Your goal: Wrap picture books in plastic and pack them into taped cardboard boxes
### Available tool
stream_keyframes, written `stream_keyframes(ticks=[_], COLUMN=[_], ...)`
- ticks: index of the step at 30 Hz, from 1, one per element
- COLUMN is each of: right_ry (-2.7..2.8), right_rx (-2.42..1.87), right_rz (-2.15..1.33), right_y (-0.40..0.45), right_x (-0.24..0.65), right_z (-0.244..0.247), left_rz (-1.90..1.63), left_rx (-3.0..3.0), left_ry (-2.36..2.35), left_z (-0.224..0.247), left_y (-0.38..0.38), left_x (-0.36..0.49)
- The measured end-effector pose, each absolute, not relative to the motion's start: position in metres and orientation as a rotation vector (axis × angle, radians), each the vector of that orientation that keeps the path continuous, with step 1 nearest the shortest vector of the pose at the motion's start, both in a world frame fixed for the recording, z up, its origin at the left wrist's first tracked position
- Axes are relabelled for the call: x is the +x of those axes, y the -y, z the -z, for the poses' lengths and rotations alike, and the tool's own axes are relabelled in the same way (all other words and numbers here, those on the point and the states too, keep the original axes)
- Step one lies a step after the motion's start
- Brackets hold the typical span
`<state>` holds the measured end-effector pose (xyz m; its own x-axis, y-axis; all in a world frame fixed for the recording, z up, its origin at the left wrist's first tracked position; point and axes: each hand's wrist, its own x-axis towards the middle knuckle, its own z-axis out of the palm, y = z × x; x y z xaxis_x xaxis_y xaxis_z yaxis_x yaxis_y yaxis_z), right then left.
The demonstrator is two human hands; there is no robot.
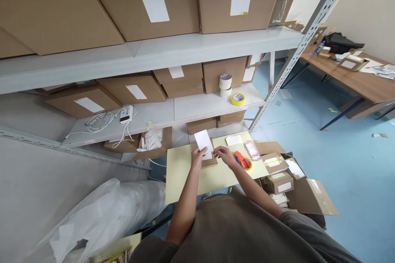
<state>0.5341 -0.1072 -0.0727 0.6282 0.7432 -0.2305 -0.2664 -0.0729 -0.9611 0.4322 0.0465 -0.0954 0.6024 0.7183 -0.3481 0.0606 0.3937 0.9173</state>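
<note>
My left hand (198, 158) is closed on a white paper slip (202, 139), thumb on top, holding it over the table. Under the slip lies a flat brown cardboard box (210, 162). My right hand (225, 155) is just right of the slip, its fingertips pinched together near the box's edge. Whatever may be between those fingertips is too small to make out. Beside my right wrist sits an orange-red tape dispenser (241, 159). A stack of white slips (233, 139) lies at the back of the pale yellow table (180, 172).
Shelving (148, 59) with cardboard boxes rises in front. Tape rolls (225, 84) and a power strip (126, 114) sit on its middle shelf. An open carton of small boxes (311, 197) stands at right. Plastic wrapping (108, 209) bulges at left. A brown desk (348, 74) is farther right.
</note>
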Motion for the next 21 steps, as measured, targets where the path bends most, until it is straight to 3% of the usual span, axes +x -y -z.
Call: stream_keyframes(ticks=[11,15,21], right_ry=[0.469,0.504,0.612], right_rx=[-1.366,-1.351,-1.342], right_rz=[-0.885,-0.859,-0.835], right_y=[0.113,0.113,0.112], right_x=[0.541,0.544,0.554], right_z=[0.062,0.058,0.052], left_rz=[-0.446,-0.592,-0.403], left_rx=[1.185,1.447,1.629], left_ry=[-0.853,-0.976,-0.588], left_z=[0.087,0.074,0.047], left_y=[-0.035,-0.032,-0.021], left_x=[0.440,0.438,0.438])
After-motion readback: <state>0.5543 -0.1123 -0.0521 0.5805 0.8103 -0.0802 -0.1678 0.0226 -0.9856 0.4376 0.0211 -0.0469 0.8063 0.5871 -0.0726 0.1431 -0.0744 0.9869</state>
